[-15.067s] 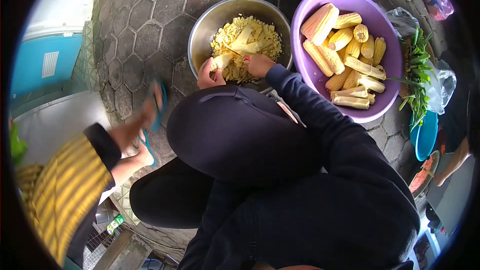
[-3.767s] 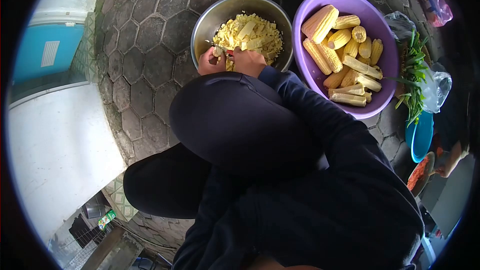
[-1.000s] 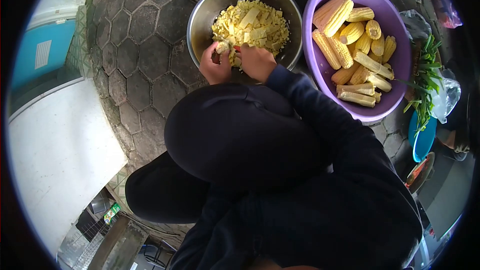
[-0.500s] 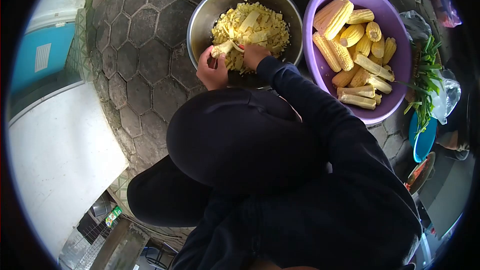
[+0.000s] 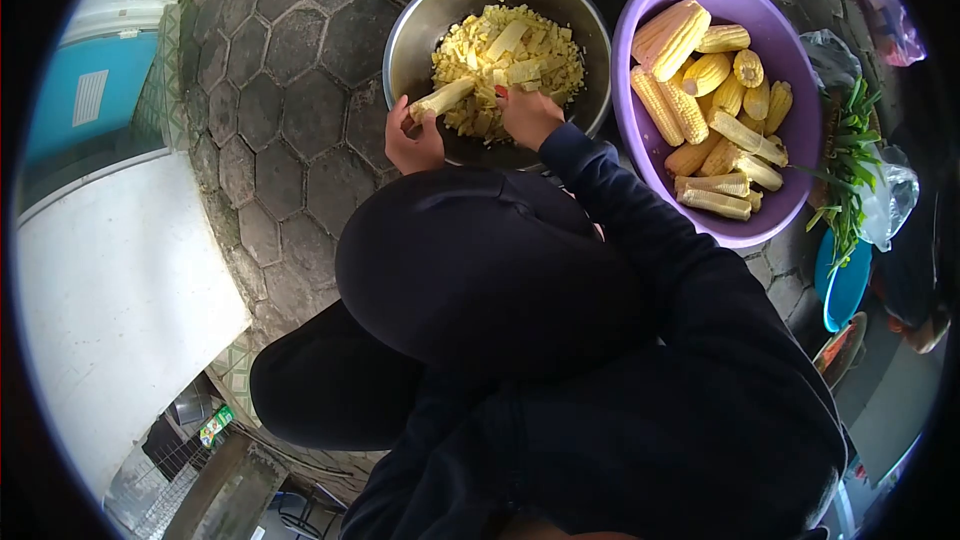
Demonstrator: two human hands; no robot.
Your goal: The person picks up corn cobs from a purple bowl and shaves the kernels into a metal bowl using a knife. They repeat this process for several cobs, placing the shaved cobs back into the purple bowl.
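Knees in dark cloth fill the near view, and just past them both hands work over the steel bowl (image 5: pixel 405 30). Left hand (image 5: pixel 412 143), at the bowl's near-left rim, has its grip pinching the lower end of a corn cob (image 5: pixel 443 98) that slants up over the bowl, already pale and mostly stripped. Right hand (image 5: pixel 528 116), at the bowl's near side, has its grip pressed together around a small knife with a red handle (image 5: pixel 500 92); the blade itself is too small to make out.

Risk, as I judge it: the blade works close to the left fingers, so a slip on the slick cob could nick them, and a loose hold could drop the cob among the cuttings.

Inside the bowl lies a heap of cut kernels (image 5: pixel 510 55) with flat strips on top. Right of the bowl, touching or nearly so, the purple basin (image 5: pixel 640 0) holds whole cobs (image 5: pixel 670 38) and several stripped ones. Further right of the bowl sit green stalks (image 5: pixel 850 155) and a blue tub (image 5: pixel 845 285)
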